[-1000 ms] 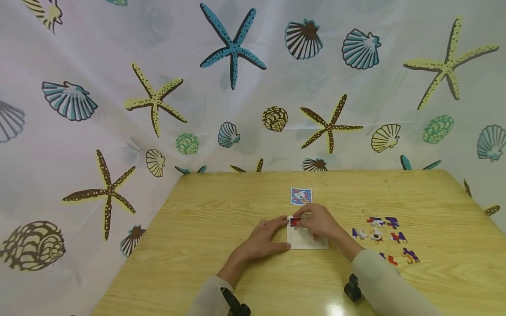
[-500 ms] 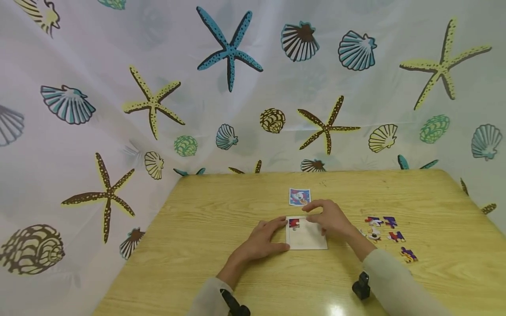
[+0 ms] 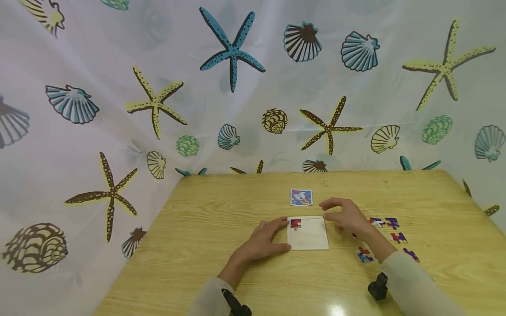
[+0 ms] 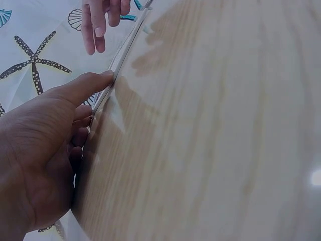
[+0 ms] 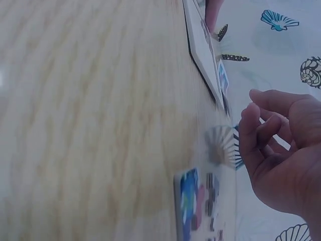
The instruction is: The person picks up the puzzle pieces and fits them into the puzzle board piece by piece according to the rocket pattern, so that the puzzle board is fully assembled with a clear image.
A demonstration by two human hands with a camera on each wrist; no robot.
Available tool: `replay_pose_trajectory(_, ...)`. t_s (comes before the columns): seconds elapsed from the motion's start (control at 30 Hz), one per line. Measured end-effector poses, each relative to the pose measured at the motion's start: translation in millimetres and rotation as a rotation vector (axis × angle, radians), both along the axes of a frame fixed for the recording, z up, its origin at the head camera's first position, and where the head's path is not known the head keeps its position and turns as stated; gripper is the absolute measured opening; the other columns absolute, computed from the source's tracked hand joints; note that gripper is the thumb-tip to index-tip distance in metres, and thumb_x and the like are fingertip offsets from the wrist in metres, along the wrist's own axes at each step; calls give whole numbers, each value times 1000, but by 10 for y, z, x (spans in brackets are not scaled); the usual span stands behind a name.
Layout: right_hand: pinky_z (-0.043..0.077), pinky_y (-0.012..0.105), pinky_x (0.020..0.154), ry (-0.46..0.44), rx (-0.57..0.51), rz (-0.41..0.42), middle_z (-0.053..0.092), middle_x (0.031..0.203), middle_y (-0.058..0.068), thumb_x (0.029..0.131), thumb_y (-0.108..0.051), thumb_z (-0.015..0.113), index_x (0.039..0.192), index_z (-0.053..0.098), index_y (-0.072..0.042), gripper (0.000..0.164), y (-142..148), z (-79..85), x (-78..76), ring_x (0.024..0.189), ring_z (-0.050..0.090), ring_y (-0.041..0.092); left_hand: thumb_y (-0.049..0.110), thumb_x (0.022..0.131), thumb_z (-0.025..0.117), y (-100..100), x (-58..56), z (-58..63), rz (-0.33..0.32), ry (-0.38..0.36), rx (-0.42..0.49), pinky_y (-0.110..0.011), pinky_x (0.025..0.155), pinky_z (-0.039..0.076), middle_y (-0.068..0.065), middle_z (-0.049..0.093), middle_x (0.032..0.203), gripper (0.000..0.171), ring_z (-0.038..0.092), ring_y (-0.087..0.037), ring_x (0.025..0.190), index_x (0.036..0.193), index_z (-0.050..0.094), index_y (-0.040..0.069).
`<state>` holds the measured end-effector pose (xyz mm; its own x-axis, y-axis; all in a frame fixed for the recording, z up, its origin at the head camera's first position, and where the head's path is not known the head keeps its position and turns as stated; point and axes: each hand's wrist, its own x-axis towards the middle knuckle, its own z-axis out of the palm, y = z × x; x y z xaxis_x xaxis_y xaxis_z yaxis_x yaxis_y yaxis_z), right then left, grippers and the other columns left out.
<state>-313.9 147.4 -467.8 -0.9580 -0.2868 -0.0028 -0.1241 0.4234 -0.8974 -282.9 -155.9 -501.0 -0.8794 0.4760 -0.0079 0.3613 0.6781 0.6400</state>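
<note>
A shallow white puzzle tray (image 3: pixel 312 236) lies on the table in the head view. One red and purple jigsaw piece (image 3: pixel 295 224) sits in its far left corner. My left hand (image 3: pixel 262 240) rests along the tray's left side, thumb at the near corner and forefinger at the far one. In the left wrist view, its thumb (image 4: pixel 85 86) touches the tray's edge. To the right of the tray hovers my right hand (image 3: pixel 351 218), holding nothing, its fingers loosely bent. Several loose jigsaw pieces (image 3: pixel 398 237) lie beyond it, some hidden by hand and forearm.
A small picture card (image 3: pixel 301 197) of a white figure on blue lies behind the tray. The wooden table (image 3: pixel 221 197) ends at a hanging curtain (image 3: pixel 245 105) printed with shells and starfish. Black wrist devices (image 3: pixel 378 286) sit at both sleeves.
My right hand has left the jigsaw piece in the tray's corner and moved right, past the tray's edge, toward the loose pieces. My left hand stays in place.
</note>
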Motion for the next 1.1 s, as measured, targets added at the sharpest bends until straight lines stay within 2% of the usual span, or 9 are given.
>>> replay_pose_trajectory(0.33,49,33,46,-27,-3,-43,58,139,27,101,-10,66,140,61,1,41,264,-14,17,47,47,17,46,93,75,8,1,-4,9,-1,2,-50,113,33,8,35,167,79,38,-22,133,159,43,19)
replay_pose_trajectory(0.5,50,33,48,-4,6,-49,58,140,28,102,-11,65,140,60,4,41,379,7,36,48,44,15,46,92,77,4,6,-2,18,-6,-1,-49,111,35,7,39,165,79,39,-22,130,160,41,28)
replay_pose_trajectory(0.63,52,35,48,23,6,-45,57,139,30,103,-10,64,140,59,5,40,442,22,54,48,46,18,45,94,74,-6,-8,1,-16,5,-18,-51,110,35,4,36,167,74,39,-24,131,160,43,33)
replay_pose_trajectory(0.8,52,36,48,2,-14,-68,56,140,30,105,-12,62,141,59,3,39,475,62,90,47,48,21,46,98,70,-23,-25,13,-73,41,-51,-55,112,32,1,33,169,65,37,-28,135,157,49,28)
replay_pose_trajectory(1.0,51,37,48,17,-21,-76,56,141,31,106,-14,61,141,59,4,39,542,113,127,47,47,21,48,97,70,-17,-32,1,-69,31,-47,-54,113,32,3,33,169,68,37,-26,136,157,48,27)
replay_pose_trajectory(1.1,50,37,50,23,-18,-74,55,142,31,106,-14,60,142,57,5,40,599,124,136,45,42,17,47,97,71,-12,-36,-7,-59,25,-44,-53,113,32,3,33,169,69,37,-26,136,158,47,27)
